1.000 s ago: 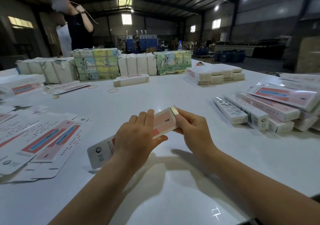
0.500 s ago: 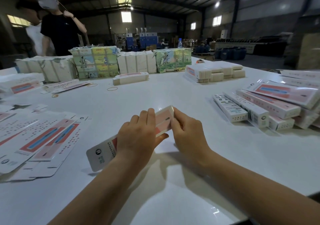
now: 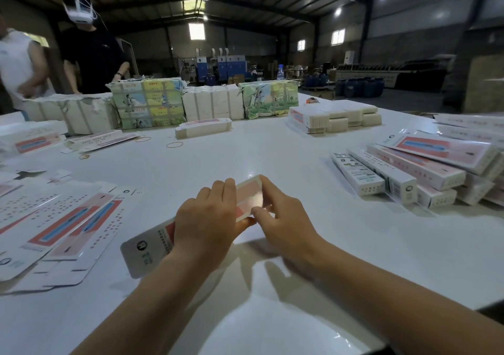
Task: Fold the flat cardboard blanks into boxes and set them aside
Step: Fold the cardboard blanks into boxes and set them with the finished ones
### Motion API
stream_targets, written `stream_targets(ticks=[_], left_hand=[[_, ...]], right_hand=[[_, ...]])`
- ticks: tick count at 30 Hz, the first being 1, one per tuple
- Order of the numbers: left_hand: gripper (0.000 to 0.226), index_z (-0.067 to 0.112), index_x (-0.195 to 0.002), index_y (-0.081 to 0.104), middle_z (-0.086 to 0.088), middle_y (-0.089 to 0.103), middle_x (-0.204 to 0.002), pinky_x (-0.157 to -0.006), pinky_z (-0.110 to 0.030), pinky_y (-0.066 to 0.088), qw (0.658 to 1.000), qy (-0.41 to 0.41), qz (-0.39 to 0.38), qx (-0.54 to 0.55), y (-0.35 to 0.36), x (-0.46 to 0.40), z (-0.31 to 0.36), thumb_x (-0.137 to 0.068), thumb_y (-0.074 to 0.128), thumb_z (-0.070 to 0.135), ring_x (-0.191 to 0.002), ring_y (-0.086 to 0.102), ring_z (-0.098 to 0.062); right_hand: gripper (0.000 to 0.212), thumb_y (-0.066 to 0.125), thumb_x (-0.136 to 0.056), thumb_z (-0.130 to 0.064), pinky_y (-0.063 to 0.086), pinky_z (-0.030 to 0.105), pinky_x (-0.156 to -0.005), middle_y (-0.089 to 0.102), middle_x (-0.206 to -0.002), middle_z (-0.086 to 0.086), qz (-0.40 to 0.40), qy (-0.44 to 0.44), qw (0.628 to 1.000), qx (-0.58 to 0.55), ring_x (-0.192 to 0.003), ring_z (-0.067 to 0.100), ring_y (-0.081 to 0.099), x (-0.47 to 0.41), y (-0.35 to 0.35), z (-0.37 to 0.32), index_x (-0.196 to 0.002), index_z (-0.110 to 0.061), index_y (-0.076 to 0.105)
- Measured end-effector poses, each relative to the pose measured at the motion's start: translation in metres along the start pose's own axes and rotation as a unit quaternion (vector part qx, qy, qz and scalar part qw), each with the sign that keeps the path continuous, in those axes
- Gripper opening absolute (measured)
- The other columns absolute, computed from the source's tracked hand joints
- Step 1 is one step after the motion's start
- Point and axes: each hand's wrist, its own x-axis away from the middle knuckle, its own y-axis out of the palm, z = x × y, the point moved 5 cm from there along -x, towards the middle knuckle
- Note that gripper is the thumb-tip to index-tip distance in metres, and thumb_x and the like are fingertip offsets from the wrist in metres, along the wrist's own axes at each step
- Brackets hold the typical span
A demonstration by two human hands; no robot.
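Note:
A long white and pink cardboard box (image 3: 249, 195) lies slantwise just above the white table (image 3: 245, 152), its open near end at the lower left. My left hand (image 3: 208, 219) grips it around the middle, fingers curled over the top. My right hand (image 3: 278, 218) holds its far end, index finger along the top edge and thumb pressed on the near corner. A spread of flat blanks (image 3: 62, 218) lies at the left. Several folded boxes (image 3: 403, 174) are stacked at the right.
Wrapped bundles of blanks (image 3: 148, 106) and white stacks (image 3: 334, 118) line the far side of the table. Rubber bands (image 3: 174, 144) lie loose mid-table. Two people (image 3: 90, 51) stand at the far left corner.
The flap at the box's far end, sticking up a second ago, now lies shut under my right fingers. Both hands stayed in place. The people at the far left have shifted.

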Motion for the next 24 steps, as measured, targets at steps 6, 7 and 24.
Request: stream_targets(ticks=[6, 7, 24], left_hand=[[0.071, 0.013, -0.126, 0.053, -0.002, 0.062, -0.104, -0.061, -0.033, 0.045, 0.992, -0.019, -0.078, 0.094, 0.019, 0.006, -0.013, -0.076, 0.058, 0.064, -0.087, 0.061, -0.024], [0.072, 0.017, -0.132, 0.047, 0.001, 0.059, -0.112, -0.066, -0.032, 0.043, 0.989, -0.024, -0.088, 0.116, 0.023, 0.006, -0.016, -0.079, 0.054, 0.066, -0.094, 0.058, -0.021], [0.052, 0.003, -0.116, 0.064, -0.017, 0.064, -0.113, -0.079, -0.054, 0.051, 0.991, 0.067, -0.012, 0.112, 0.02, 0.007, -0.011, -0.073, 0.068, 0.032, -0.1, 0.06, -0.041]], right_hand=[[0.076, 0.053, -0.093, -0.026, 0.039, 0.004, -0.079, 0.054, -0.137, 0.002, -0.056, 0.019, 0.996, 0.065, -0.101, 0.01, 0.061, -0.004, 0.006, 0.013, -0.153, -0.029, 0.006], [0.077, 0.054, -0.091, -0.025, 0.037, 0.011, -0.091, 0.043, -0.147, -0.001, -0.056, 0.009, 0.997, 0.057, -0.12, 0.014, 0.053, -0.006, 0.005, 0.013, -0.153, -0.028, 0.007], [0.056, 0.052, -0.094, -0.036, 0.041, 0.038, -0.085, 0.055, -0.122, 0.01, -0.063, -0.076, 0.942, 0.321, -0.109, 0.027, 0.044, -0.034, -0.048, 0.01, -0.146, -0.035, 0.032]])
